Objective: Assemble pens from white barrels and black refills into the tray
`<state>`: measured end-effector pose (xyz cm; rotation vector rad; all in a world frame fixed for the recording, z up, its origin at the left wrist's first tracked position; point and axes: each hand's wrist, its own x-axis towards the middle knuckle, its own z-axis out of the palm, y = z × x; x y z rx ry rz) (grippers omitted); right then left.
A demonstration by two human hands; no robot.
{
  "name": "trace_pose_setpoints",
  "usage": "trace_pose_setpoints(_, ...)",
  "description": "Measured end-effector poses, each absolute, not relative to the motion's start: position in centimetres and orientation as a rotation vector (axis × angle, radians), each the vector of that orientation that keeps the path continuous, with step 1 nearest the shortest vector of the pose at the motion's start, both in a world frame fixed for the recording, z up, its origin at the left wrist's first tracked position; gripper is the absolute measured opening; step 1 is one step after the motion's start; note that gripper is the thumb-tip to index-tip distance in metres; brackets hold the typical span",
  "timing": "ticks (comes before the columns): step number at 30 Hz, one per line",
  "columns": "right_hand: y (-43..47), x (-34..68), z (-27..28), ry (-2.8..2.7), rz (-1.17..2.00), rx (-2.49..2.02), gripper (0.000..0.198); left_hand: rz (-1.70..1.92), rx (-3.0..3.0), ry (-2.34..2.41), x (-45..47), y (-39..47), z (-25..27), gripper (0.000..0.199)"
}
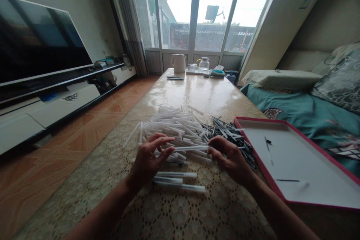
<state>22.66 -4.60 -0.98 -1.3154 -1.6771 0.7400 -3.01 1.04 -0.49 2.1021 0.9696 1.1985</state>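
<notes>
A lace-patterned bench (180, 215) stretches away from the person, with a shallow pink-rimmed tray (303, 152) at its right edge. The left forearm (102, 210) and right forearm (278, 208) slant inward from the lower corners over the bench. Between and beyond the hands lies a loose heap of white tubes (168, 124); a heap of thin dark rods (225, 129) adjoins it on the right, beside the tray. The left hand (147, 159) is turned inward, its index finger stretched out above the thumb with a clear gap between them. The right hand (230, 155) faces it, fingers curled and pinched against the thumb. Three longer tubes (187, 186) lie roughly parallel, nearer the person. The slim white tube (192, 148) spans the hands: its right end sits in the right fingers' pinch; whether its left end touches the left thumb I cannot tell.
</notes>
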Motion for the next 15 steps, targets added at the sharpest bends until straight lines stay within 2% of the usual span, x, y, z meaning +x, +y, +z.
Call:
trace_pose_setpoints(2, -4.6, 22.5, -1.2, -1.644, 0.820, -1.276, 0.015, 1.119, 2.200, 0.921, -3.1, 1.1, -0.7, 0.026)
trace_pose_setpoints(4, -4.6, 22.3, -1.3, -1.664, 0.831, -1.279, 0.017, 1.062, 2.268, 0.908, -3.2, 1.2, -0.9, 0.021)
trace_pose_setpoints(9, -5.1, 21.8, -0.9, -2.070, 0.317, -1.368, 0.015, 0.999, 2.478, 0.822, -2.7, 0.8, -1.2, 0.013)
trace_pose_setpoints(11, -5.5, 21.2, -0.8, -2.238, 0.226, -1.344, 0.015, 0.969, 2.572, 0.760, -2.2, 0.3, -1.2, 0.013)
trace_pose_setpoints(15, -5.8, 20.4, -1.5, -2.386, 0.471, -1.343, 0.020, 0.937, 2.746, 0.651, -1.4, -0.7, -1.3, 0.017)
